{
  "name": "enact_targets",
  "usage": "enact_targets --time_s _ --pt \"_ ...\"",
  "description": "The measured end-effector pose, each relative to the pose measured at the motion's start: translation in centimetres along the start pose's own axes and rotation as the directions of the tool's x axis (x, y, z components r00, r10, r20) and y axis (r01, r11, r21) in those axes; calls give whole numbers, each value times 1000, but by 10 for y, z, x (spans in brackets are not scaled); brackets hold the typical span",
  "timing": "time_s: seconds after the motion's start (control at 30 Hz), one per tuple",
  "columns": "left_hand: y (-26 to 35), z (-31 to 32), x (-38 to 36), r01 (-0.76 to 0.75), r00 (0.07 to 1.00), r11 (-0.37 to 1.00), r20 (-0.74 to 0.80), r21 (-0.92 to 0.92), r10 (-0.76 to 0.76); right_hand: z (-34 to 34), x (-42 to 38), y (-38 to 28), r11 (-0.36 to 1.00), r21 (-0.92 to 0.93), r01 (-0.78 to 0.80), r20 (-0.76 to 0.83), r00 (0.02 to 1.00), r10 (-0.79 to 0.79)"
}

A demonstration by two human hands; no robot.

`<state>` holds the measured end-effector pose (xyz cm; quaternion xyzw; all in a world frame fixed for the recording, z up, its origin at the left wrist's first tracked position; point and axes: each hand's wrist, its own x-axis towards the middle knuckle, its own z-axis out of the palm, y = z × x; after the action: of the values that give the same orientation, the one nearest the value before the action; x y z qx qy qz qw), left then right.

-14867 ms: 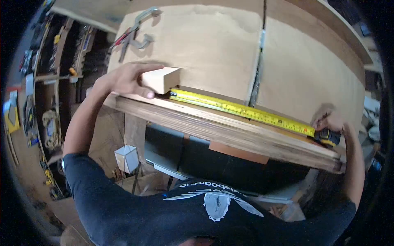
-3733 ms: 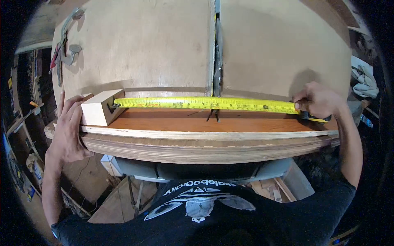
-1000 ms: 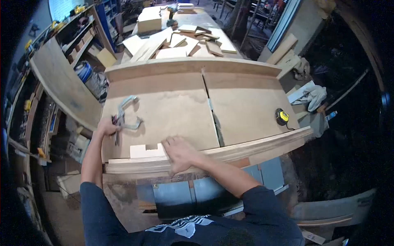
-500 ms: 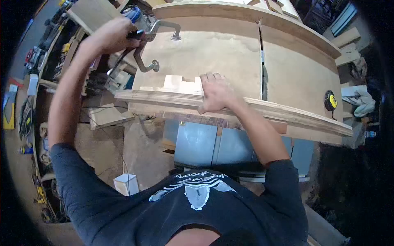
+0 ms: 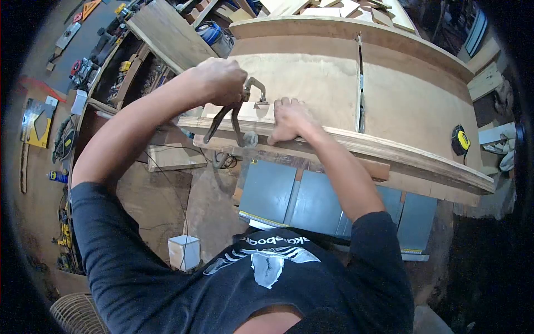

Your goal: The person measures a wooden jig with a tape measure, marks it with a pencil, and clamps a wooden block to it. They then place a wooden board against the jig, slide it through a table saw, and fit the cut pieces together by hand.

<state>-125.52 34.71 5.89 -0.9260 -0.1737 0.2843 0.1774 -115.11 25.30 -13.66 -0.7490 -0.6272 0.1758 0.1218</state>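
A metal locking clamp (image 5: 236, 119) is gripped in my left hand (image 5: 219, 80). One jaw pad hangs over the wooden panel near the small light blocks, and the other is in front of the long plywood strip (image 5: 389, 151). Whether the pads touch the wood cannot be made out. My right hand (image 5: 289, 120) rests on the strip and the panel's near edge, its fingers pointing away from me and its thumb at the front. The large wooden panel (image 5: 311, 69) has a narrow dark slot running across it.
A yellow and black tape measure (image 5: 460, 140) lies on the panel's right side. Blue-grey metal surfaces (image 5: 317, 195) are below the bench edge. Tools fill the shelving at the left. On the floor stands a white box (image 5: 184, 252), and wood offcuts (image 5: 350, 10) lie beyond the panel.
My left hand has brought the clamp rightward and towards me, from the panel's left end to the plywood strip. My right hand stays on the strip. The camera view has shifted slightly.
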Motion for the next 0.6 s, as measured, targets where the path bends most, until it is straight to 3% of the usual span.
enact_targets --time_s 0.17,0.2,0.3,0.4,0.5,0.6 --pt "19 41 29 -126 992 992 35 31 125 4 1 2 1000 9 20 -33 999 -19" --pt "24 45 30 -176 982 976 89 132 165 4 2 3 1000 8 19 -32 999 -19" --pt "32 58 27 -204 971 976 147 81 191 6 2 3 1000 3 5 -22 1000 -5" --pt "44 58 12 -202 969 961 179 186 170 3 2 2 1000 -6 -2 -2 1000 2" --pt "40 72 10 -235 972 964 43 124 231 7 2 1 1000 5 -3 13 1000 3" --pt "32 48 -4 -85 996 978 6 -193 88 8 4 3 1000 7 -10 6 1000 10"
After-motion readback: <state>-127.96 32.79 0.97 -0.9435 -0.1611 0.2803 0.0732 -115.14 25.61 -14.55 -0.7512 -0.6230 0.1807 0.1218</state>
